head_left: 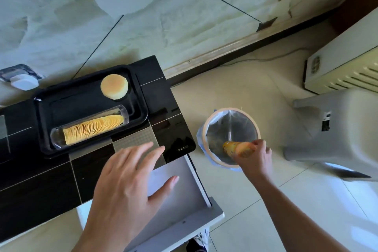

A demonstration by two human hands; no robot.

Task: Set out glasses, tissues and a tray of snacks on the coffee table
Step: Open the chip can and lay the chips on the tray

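Snack canister (238, 148), orange, is gripped by the right hand (253, 154) over the lined bin (206, 129). Left hand (126, 182) hovers flat, fingers spread, above the table (41, 186); beyond it the black tray (141, 96) holds stacked crisps (93, 128) and a round cake (114, 86).

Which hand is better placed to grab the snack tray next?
Left. The left hand hovers open, close to the black tray, while the right hand grips the orange tube over the bin.
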